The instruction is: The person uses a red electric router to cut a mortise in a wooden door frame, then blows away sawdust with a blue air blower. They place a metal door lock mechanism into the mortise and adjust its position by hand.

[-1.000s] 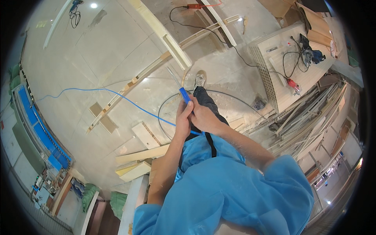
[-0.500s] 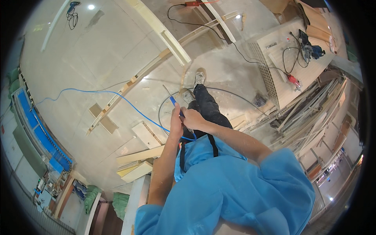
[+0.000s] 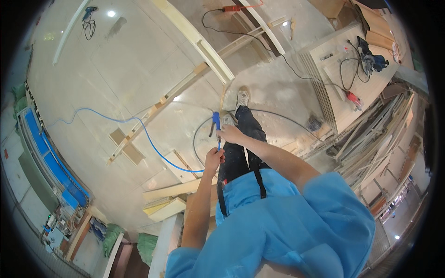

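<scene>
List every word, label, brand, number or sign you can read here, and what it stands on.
No text can be read in this view.
Blue air gun: any marking is too small to read.
Blue hose: none legible.
Red corded tool and blue corded tool: too small and blurred.
Blue shirt: no lettering visible.

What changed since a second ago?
The left hand dropped off the blue trigger gun toward the body, now pinching the thin blue hose; the right hand holds the gun's lower end. The gun, slanting left earlier, points nearly straight ahead. The red corded tool stayed on the pale rectangular panel.
</scene>
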Demonstrator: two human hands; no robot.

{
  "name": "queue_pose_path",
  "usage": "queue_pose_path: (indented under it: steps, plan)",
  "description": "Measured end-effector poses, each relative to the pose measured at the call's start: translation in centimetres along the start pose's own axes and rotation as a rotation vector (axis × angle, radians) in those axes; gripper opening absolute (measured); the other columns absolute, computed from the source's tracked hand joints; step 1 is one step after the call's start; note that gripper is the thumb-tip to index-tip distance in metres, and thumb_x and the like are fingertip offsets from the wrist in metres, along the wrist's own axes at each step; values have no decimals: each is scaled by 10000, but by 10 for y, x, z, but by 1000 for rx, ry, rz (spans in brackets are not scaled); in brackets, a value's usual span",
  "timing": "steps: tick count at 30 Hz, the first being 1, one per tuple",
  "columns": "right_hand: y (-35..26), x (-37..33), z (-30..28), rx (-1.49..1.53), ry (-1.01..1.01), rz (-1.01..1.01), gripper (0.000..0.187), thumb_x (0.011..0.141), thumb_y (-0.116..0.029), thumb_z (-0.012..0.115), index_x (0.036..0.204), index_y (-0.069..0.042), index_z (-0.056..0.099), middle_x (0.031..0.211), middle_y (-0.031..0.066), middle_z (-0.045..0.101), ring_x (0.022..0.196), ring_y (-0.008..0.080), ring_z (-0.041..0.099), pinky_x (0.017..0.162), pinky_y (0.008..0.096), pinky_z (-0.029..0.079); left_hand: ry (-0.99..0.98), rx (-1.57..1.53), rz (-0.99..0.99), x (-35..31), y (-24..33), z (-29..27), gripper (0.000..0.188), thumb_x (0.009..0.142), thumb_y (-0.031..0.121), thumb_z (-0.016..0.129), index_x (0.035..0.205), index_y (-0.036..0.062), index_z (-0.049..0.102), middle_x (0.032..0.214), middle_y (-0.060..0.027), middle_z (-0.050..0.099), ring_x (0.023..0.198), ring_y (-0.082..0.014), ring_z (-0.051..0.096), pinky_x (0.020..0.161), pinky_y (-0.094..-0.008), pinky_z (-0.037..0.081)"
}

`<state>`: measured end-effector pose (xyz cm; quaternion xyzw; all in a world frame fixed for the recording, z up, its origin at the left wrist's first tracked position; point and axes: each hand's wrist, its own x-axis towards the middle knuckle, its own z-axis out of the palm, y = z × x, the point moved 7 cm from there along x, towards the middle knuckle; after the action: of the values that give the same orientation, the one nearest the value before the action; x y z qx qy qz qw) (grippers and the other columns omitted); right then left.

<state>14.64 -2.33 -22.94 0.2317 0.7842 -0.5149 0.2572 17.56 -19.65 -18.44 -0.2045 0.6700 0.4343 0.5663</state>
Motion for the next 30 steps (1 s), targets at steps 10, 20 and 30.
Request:
queue_pose_path:
  steps: [10,20,30]
  plan:
    - [174,-91,-72,295,78,562,349,936,-306,642,1027,25,704,828,158,730,700,254,730,652,388,581,306,1186,-97,140,-6,-77,308,901,192,646,1168,48,693,1109,-209,745,1074,-365,724,862,-465,572]
    - [296,-224,-70,429,218,933,328,996,-266,607,1095,41,670,896,142,731,749,225,728,680,366,583,348,1335,20,235,-6,-133,307,893,262,654,1146,90,679,1174,-188,730,1122,-394,692,920,-510,547]
    - [317,-265,-60,340,305,835,397,939,-361,673,1116,-8,697,998,215,746,918,331,736,831,438,572,10,883,396,206,5,-55,279,951,209,659,1123,-11,671,1028,-153,715,875,-276,688,809,-395,533]
